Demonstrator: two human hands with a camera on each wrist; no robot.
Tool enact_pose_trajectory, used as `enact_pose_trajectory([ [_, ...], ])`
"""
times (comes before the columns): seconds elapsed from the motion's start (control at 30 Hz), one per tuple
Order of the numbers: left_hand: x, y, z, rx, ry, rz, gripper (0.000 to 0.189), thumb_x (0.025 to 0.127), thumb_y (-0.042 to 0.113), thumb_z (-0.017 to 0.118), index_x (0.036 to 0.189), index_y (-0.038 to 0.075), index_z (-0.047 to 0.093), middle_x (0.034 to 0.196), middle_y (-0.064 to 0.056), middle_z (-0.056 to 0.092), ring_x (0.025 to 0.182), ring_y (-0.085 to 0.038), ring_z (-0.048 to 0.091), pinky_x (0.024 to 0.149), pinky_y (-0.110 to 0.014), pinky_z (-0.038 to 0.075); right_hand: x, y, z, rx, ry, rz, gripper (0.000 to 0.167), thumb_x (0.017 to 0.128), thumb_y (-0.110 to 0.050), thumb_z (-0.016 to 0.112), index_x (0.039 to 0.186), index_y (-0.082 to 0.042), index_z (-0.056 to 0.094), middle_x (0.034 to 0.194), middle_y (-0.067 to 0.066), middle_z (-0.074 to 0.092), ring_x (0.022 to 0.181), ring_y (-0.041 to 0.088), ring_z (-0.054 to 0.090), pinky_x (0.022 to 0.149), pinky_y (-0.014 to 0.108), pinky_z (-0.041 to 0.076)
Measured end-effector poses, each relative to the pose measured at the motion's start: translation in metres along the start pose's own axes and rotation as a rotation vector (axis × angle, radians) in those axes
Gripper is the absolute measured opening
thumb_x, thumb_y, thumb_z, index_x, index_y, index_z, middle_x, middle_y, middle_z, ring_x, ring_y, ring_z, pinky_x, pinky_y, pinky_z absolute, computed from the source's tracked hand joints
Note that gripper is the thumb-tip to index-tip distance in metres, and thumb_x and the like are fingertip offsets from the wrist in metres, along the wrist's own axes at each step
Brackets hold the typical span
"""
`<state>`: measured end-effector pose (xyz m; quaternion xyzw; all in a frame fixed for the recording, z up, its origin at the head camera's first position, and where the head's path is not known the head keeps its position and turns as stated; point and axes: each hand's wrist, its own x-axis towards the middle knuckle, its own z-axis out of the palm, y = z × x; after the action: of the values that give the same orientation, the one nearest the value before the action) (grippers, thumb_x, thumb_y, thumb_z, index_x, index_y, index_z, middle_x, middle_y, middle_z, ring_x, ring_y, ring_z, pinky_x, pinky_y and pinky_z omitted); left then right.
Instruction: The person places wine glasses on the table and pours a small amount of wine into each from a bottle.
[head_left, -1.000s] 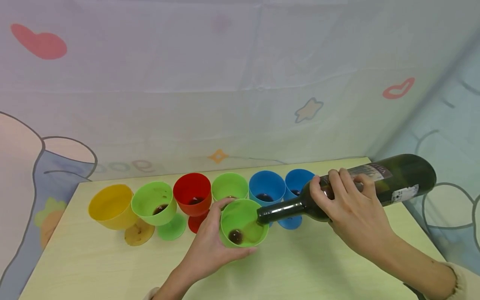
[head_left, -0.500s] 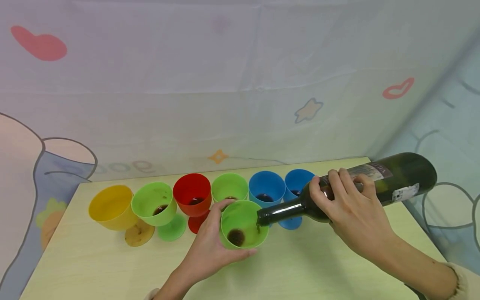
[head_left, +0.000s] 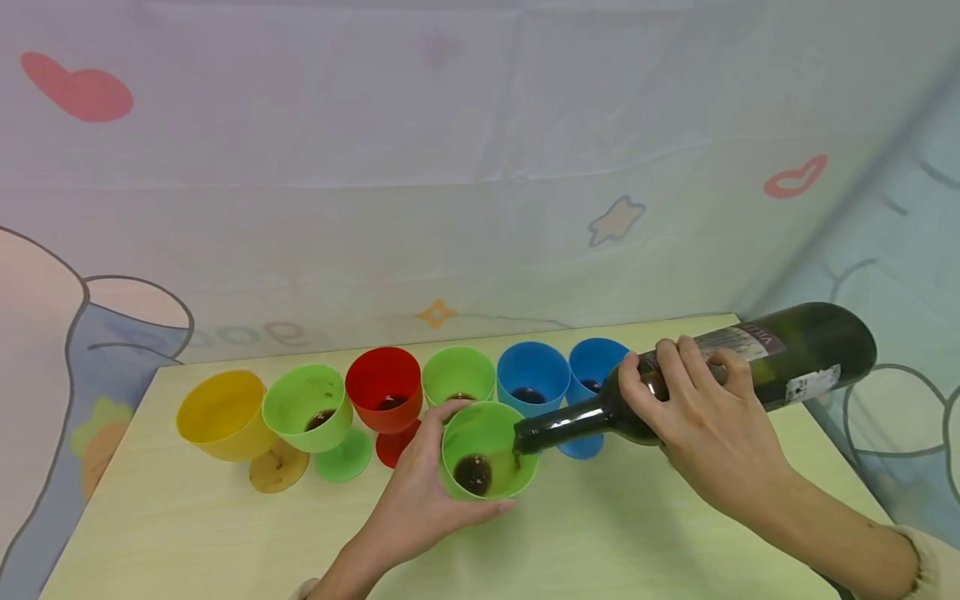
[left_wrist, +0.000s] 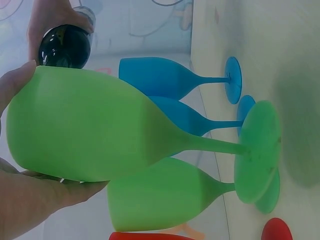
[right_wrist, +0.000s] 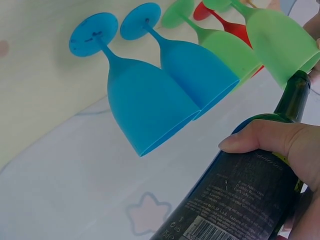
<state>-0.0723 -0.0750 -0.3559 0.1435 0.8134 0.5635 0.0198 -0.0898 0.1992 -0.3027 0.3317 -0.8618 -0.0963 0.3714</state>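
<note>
My left hand [head_left: 416, 492] grips a green plastic goblet [head_left: 495, 433] round its bowl, thumb on the near side. A small dark pool of liquid lies in its bottom. In the left wrist view its foot [left_wrist: 257, 152] is close over the table. With my right hand [head_left: 705, 425] I hold a dark green wine bottle [head_left: 810, 354] by its shoulder, tilted with the neck pointing left and down. Its mouth is at the goblet's right rim, and a thin dark trickle shows just below it. The bottle's printed back label [right_wrist: 225, 195] faces the right wrist view.
Behind the held goblet stands a row: a yellow goblet [head_left: 225, 417], a green goblet [head_left: 300, 396], a red goblet [head_left: 382, 379], another green goblet [head_left: 459, 367] and two blue goblets [head_left: 532, 367]. Most hold a little dark liquid. A printed cloth [head_left: 480, 208] hangs behind the table [head_left: 300, 550].
The dark pool in the held goblet has grown slightly. The bottle's base has risen a little, and the stream from its mouth looks thinner. Both hands keep their grip.
</note>
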Motion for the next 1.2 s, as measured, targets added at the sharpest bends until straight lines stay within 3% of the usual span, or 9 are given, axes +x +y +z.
enact_pose_trajectory([
  [0.83, -0.0016, -0.0007, -0.001, -0.009, -0.013, -0.014, 0.089, 0.058, 0.024, 0.086, 0.131, 0.014, 0.036, 0.117, 0.004, 0.048, 0.108, -0.017, 0.045, 0.085, -0.045, 0.041, 0.0013, -0.001, -0.0031, 0.003, -0.028, -0.009, 0.06, 0.054, 0.001, 0.074, 0.108, -0.002, 0.047, 0.088, 0.025, 0.045, 0.086, 0.04, 0.046, 0.07, 0.052, 0.032],
  [1.2, -0.0013, -0.0016, -0.0004, -0.014, -0.01, 0.013, 0.087, 0.058, 0.021, 0.086, 0.129, 0.018, 0.036, 0.117, 0.004, 0.048, 0.108, -0.017, 0.046, 0.085, -0.045, 0.041, 0.0005, -0.0012, -0.0031, -0.005, -0.053, -0.005, 0.061, 0.056, 0.0, 0.074, 0.11, -0.003, 0.046, 0.088, 0.024, 0.045, 0.087, 0.04, 0.045, 0.071, 0.052, 0.031],
])
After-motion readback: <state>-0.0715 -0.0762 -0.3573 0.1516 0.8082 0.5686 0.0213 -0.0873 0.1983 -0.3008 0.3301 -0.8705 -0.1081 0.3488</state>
